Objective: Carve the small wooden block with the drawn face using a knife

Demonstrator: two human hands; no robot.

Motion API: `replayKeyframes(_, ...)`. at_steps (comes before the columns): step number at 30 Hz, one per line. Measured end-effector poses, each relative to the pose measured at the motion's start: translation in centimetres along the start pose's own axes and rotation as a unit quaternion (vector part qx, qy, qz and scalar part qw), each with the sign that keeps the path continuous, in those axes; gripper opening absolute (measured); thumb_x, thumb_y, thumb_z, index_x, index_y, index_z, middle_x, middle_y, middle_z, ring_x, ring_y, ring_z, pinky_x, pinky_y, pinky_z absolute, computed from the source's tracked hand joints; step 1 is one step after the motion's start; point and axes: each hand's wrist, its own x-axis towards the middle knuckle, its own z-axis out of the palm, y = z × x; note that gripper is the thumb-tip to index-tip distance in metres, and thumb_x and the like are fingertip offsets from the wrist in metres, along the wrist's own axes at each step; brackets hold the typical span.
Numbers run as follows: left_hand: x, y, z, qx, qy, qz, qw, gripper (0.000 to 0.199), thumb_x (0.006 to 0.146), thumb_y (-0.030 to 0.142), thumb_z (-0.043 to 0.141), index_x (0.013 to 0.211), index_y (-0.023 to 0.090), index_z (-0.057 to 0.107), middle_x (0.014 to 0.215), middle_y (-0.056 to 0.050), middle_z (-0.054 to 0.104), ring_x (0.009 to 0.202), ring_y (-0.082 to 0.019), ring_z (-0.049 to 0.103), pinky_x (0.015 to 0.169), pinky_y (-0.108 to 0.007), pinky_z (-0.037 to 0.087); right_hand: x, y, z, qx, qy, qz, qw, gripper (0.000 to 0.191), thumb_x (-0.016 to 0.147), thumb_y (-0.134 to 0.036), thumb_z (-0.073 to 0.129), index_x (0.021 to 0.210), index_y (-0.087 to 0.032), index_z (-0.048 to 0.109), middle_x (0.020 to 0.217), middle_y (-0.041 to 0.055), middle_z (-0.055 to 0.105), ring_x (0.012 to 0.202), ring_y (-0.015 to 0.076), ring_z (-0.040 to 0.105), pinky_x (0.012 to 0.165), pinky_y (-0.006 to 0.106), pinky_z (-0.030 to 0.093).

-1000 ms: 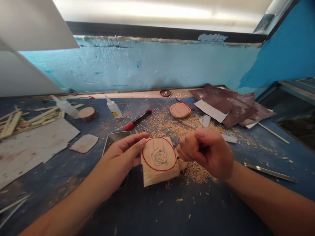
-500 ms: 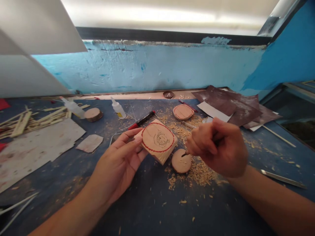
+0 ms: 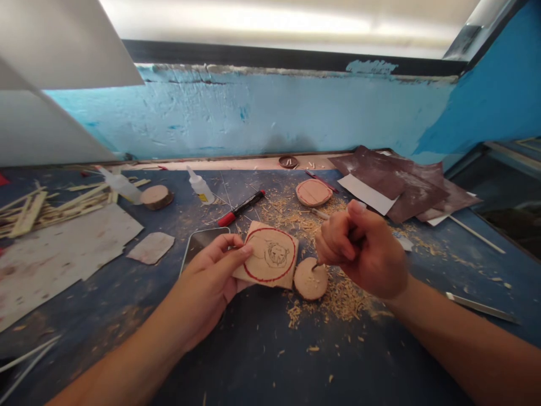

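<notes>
My left hand (image 3: 220, 276) pinches the left edge of a square wood block (image 3: 270, 273), thumb on top and fingers underneath. A red ring is drawn on its face, with a pencilled figure inside. My right hand (image 3: 361, 248) is closed in a fist around a thin carving tool (image 3: 315, 266); only its dark tip shows, over a small round wood disc (image 3: 310, 282). The disc lies just right of the block with a few chips on it. Wood shavings (image 3: 344, 296) are scattered about the disc.
Behind the hands lie a red-capped marker (image 3: 242, 208), a phone (image 3: 198, 242) and another red-ringed wood piece (image 3: 314, 193). A glue bottle (image 3: 200, 187) and a wood slice (image 3: 156, 197) stand at left. Brown sandpaper sheets (image 3: 416, 189) lie at back right, a metal blade (image 3: 482, 308) nearer.
My left hand has turned and lowered the block leftward, so it now sits flatter. More of the phone shows. My right fist has shifted slightly left.
</notes>
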Motion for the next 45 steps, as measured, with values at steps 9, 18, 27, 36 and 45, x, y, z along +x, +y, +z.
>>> replayKeyframes(9,-0.8,-0.1,1.2,-0.078,-0.088,0.045,0.992,0.036,0.089,0.007,0.063,0.123,0.016,0.066,0.127,-0.010,0.073,0.115,-0.025,0.071,0.084,-0.026,0.064,-0.7,0.3,0.1,-0.037,-0.012,-0.017,0.999,0.061,0.102,-0.055,0.051,0.052,-0.020,0.055,0.051,-0.0036,0.037,0.048,0.0117,0.038,0.048,0.032,0.025)
replayKeyframes(18,-1.0,-0.9,1.2,-0.049,-0.099,0.056,0.992,0.033,0.090,0.016,0.059,0.122,0.019,0.065,0.133,-0.010,0.071,0.128,-0.031,0.065,0.093,-0.037,0.064,-0.8,0.7,-0.4,-0.041,-0.027,-0.023,0.999,0.061,0.104,-0.056,0.047,0.056,-0.021,0.056,0.052,-0.0045,0.036,0.048,0.0116,0.034,0.048,0.031,0.025)
replayKeyframes(27,-1.4,-2.1,0.4,0.211,-0.109,0.175,0.956,0.112,0.071,0.011,0.084,0.159,0.040,0.022,0.138,-0.007,0.066,0.123,-0.033,0.069,0.110,-0.049,0.054,-0.7,0.4,-0.1,-0.042,-0.033,-0.034,0.998,0.061,0.104,-0.054,0.050,0.054,-0.021,0.055,0.051,-0.0041,0.036,0.048,0.0119,0.035,0.047,0.030,0.026)
replayKeyframes(36,-0.5,-1.5,-0.9,0.293,-0.132,0.184,0.929,0.094,0.066,0.005,0.085,0.142,0.038,0.042,0.132,-0.007,0.069,0.115,-0.031,0.073,0.093,-0.038,0.062,-0.8,0.6,0.4,-0.046,-0.022,-0.040,0.998,0.060,0.105,-0.052,0.049,0.054,-0.021,0.051,0.051,-0.0042,0.036,0.049,0.0120,0.035,0.049,0.031,0.026)
replayKeyframes(45,-1.3,-1.4,0.3,0.184,-0.095,0.106,0.973,0.096,0.073,0.019,0.089,0.153,0.035,0.037,0.144,-0.013,0.064,0.114,-0.033,0.073,0.078,-0.035,0.065,-1.3,0.3,0.5,-0.085,-0.037,-0.049,0.994,0.059,0.106,-0.051,0.048,0.054,-0.022,0.051,0.052,-0.0038,0.038,0.051,0.0130,0.035,0.053,0.033,0.029)
